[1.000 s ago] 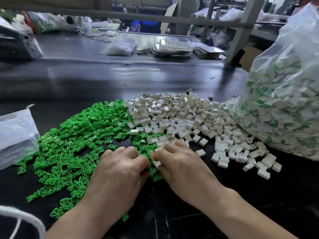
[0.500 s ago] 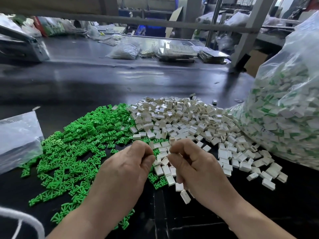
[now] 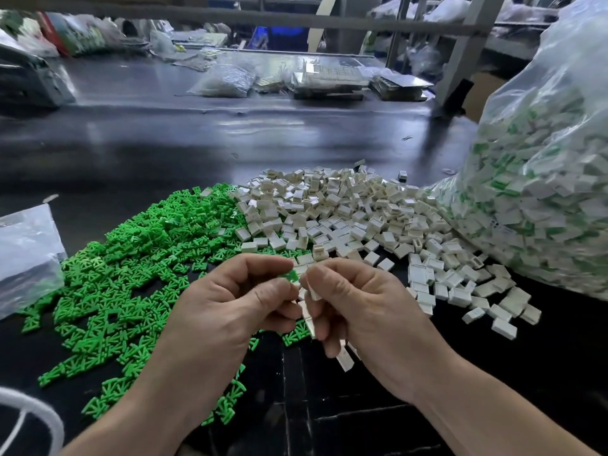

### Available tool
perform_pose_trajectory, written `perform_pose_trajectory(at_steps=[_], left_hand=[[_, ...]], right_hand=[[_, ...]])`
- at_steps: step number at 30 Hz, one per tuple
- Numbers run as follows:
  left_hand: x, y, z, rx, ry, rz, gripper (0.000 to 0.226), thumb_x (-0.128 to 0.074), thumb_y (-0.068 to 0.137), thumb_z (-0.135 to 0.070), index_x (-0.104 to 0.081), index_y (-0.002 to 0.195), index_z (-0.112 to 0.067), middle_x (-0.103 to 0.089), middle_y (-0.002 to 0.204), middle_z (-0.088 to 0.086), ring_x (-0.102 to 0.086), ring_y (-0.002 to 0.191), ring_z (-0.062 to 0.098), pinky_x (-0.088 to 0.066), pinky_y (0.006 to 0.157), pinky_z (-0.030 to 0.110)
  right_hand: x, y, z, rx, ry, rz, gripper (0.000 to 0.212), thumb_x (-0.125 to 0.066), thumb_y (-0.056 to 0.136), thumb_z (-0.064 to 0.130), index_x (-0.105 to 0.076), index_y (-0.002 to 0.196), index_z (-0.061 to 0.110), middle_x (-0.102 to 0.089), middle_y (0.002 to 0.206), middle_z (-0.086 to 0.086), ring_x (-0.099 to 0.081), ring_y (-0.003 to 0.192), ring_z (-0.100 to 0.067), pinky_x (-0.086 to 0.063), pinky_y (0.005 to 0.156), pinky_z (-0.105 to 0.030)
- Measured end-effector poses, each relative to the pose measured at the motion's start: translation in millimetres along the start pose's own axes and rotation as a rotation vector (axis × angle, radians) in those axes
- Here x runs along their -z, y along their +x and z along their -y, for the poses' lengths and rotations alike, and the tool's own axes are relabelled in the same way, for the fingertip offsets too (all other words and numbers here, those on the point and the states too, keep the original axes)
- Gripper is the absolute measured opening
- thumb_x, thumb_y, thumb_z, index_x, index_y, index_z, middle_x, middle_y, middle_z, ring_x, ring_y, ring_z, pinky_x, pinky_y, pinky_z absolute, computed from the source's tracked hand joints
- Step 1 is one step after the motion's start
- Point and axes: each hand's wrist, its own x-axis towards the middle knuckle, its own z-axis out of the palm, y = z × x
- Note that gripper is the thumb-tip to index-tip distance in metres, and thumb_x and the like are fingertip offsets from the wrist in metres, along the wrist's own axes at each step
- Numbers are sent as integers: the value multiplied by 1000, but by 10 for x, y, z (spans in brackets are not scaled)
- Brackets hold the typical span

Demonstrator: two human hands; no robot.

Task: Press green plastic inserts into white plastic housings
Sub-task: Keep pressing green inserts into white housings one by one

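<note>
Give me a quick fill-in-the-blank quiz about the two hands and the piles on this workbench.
1. The insert pinched by the left hand is coloured ____.
2. The right hand holds several housings coloured ____.
3. The insert pile lies to the ____ of the housing pile.
4. The big clear bag stands on the ____ side of the table.
Missing words: green, white, left, right.

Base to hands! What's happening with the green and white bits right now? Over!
Left grip pinches green insert. Right grip holds white housing. Insert beside housing, not pressed in. Nothing between them.
</note>
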Motion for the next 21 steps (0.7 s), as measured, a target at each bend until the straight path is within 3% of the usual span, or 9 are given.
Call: perform_pose_trajectory(at_steps=[3, 6, 11, 21], left_hand=[[6, -5, 4, 25, -38, -6, 40, -87, 55, -26, -76, 93, -19, -73, 86, 17, -71, 74, 28, -56, 61, 27], [7, -34, 25, 24, -41, -21, 37, -85, 57, -27, -75, 92, -21, -73, 86, 16, -72, 74, 27, -56, 60, 26], [7, -102, 5, -18, -5, -21, 27, -72, 66, -31, -74, 92, -23, -74, 84, 12, -71, 74, 25, -56, 59, 26], [-23, -167, 19, -104, 115, -25, 25, -68, 70, -36, -75, 91, -24, -72, 79, 8, -70, 70, 21, -55, 59, 24]], right_hand=[[-7, 14, -7, -31, -6, -42, 16, -72, 86, 36, -78, 84, 21, -45, 66, -9, -40, 53, -15, -35, 43, -23], [-21, 11, -19, -54, 155, -17, 10, -74, 84, 27, -77, 83, 18, -58, 70, -6, -52, 52, -14, -44, 41, -23], [-39, 13, -28, -76, 348, 54, 4, -70, 86, 13, -73, 86, 11, -68, 81, -18, -62, 54, -20, -52, 43, -28], [-74, -32, -32, -39, -2, 21, 23, -59, 100, 20, -71, 99, 0, -61, 79, -12, -57, 58, -20, -50, 44, -28]])
